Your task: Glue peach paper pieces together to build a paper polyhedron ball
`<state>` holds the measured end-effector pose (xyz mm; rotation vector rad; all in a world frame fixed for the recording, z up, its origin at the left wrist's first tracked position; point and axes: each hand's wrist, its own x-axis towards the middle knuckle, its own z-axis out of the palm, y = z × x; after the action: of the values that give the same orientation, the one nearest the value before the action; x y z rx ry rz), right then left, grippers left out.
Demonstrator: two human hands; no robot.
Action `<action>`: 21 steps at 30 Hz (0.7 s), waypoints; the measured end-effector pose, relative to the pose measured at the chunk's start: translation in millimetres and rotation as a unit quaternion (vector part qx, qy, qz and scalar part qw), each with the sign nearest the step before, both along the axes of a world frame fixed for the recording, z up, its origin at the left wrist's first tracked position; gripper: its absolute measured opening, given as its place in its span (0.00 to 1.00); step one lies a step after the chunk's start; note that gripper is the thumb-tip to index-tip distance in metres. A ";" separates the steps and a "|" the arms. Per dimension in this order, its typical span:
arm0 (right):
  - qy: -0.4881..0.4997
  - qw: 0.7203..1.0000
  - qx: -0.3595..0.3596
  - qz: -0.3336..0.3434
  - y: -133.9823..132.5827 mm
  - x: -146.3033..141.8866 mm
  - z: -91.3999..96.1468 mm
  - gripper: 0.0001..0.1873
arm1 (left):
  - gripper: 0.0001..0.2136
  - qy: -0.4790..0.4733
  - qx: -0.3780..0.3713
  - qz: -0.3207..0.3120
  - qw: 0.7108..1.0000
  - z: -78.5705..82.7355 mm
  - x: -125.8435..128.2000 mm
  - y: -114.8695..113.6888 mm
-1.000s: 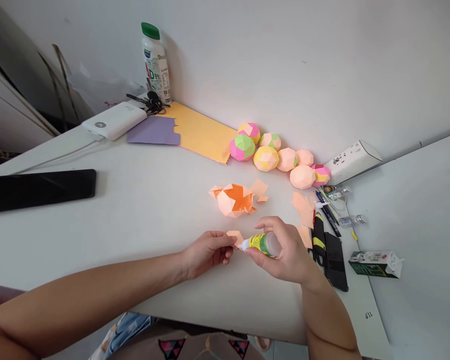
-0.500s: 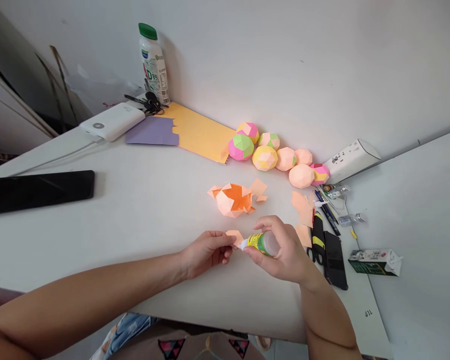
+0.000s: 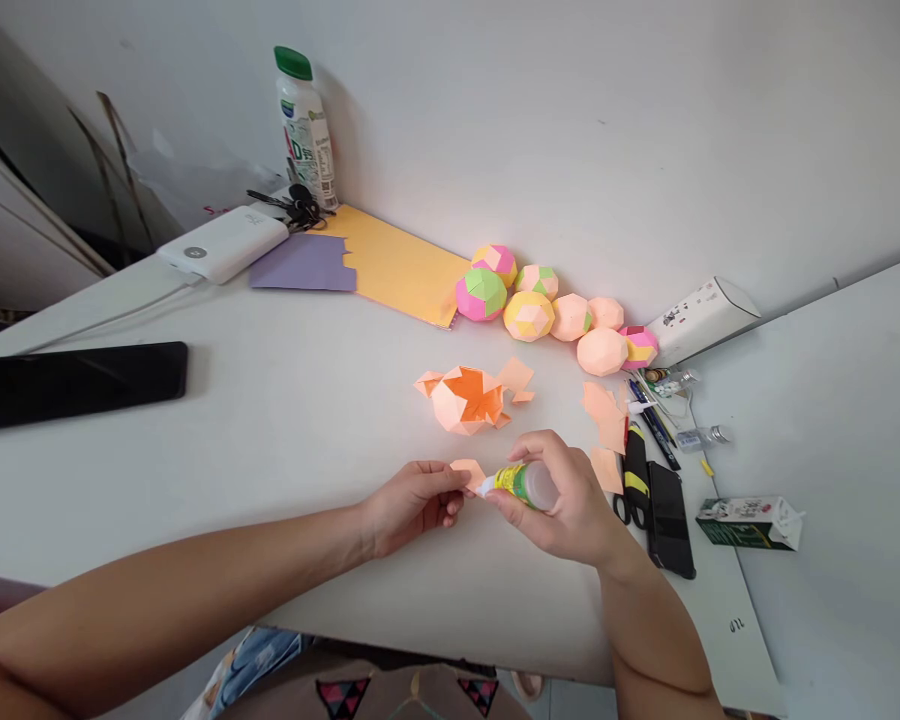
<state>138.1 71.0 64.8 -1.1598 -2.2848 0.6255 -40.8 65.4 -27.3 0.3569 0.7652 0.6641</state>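
Observation:
Between thumb and fingers, my left hand [image 3: 412, 505] pinches a small peach paper piece [image 3: 466, 472]. My right hand [image 3: 574, 505] is wrapped round a glue bottle [image 3: 525, 483] with a yellow and green label. The bottle lies tilted, its white nozzle at the paper's right edge; whether they touch is hard to tell. Just beyond my hands sits a partly built peach paper ball [image 3: 454, 408], its orange inside showing through a jagged opening. Loose peach scraps [image 3: 516, 374] lie at its right side.
Several finished paper balls [image 3: 529, 316] line the wall. Right of my hand are peach paper sheets [image 3: 604, 402], a cutter [image 3: 635, 465], scissors [image 3: 630, 510], a phone [image 3: 669, 520] and a drink carton [image 3: 746, 523]. Leftward are a black device [image 3: 79, 383], a power bank [image 3: 225, 245] and a bottle [image 3: 305, 130].

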 end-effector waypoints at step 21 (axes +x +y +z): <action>-0.027 0.999 -0.006 -0.018 -0.6 2.0 1.0 0.13 | 0.11 0.005 0.005 -0.004 1.000 -0.4 0.2 -0.1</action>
<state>140.0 70.3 65.8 -1.2348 -2.3020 0.6018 -40.6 65.3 -27.8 0.3721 0.7691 0.6596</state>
